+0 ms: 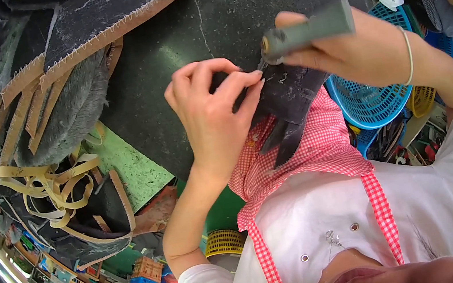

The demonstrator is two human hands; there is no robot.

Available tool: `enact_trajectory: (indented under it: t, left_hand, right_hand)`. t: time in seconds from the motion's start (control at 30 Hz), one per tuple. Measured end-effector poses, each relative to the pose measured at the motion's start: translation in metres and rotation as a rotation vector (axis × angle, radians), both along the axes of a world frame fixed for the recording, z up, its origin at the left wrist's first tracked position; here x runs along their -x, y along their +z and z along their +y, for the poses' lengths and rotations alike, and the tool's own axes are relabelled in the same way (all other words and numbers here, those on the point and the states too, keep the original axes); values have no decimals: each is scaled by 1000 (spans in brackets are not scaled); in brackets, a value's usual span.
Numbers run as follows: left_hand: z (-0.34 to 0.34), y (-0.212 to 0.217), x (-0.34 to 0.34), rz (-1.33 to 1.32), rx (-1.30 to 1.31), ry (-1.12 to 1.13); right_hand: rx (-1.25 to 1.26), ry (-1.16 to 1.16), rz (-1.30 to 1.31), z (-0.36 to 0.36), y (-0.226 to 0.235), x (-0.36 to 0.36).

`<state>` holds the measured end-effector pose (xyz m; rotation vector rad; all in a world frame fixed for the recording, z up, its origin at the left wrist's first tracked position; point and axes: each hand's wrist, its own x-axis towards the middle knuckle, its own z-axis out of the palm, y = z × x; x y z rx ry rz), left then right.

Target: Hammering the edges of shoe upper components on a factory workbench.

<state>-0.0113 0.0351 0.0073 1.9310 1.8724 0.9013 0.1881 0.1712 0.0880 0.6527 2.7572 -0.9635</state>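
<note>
My left hand (211, 114) pinches the upper edge of a small dark piece of material (290, 103) with a zigzag-cut edge, held up in front of my chest. My right hand (367, 49) grips a tool with a thick grey handle (312, 28), whose metal-capped end points at the top of the dark piece, right beside my left fingertips. The tool's working tip is hidden behind the piece and my fingers. A thin bracelet circles my right wrist. Below the piece hangs my red-and-white checked apron (320, 146).
A dark worktable (209, 16) lies ahead. At the left are stacked dark pieces with tan zigzag trim (79, 40), grey furry material (69, 114) and loose tan strips (47, 184). A blue plastic basket (371, 101) and a yellow one (423, 99) stand at the right.
</note>
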Motion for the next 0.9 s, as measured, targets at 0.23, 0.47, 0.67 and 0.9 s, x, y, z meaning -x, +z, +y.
enact_trajectory:
  t: [0.23, 0.47, 0.67, 0.9]
  left_hand:
    - [-3, 4, 12, 8, 1, -38]
    - [-12, -2, 8, 183, -131, -72]
    - [-12, -7, 2, 105, -153, 16]
    - [31, 49, -4, -826, 227, -42]
  right_hand:
    - [33, 56, -168, -12, 7, 9]
    - [17, 47, -43, -21, -2, 5]
    - [-378, -22, 397, -4, -22, -6]
    - [314, -619, 281, -30, -14, -33]
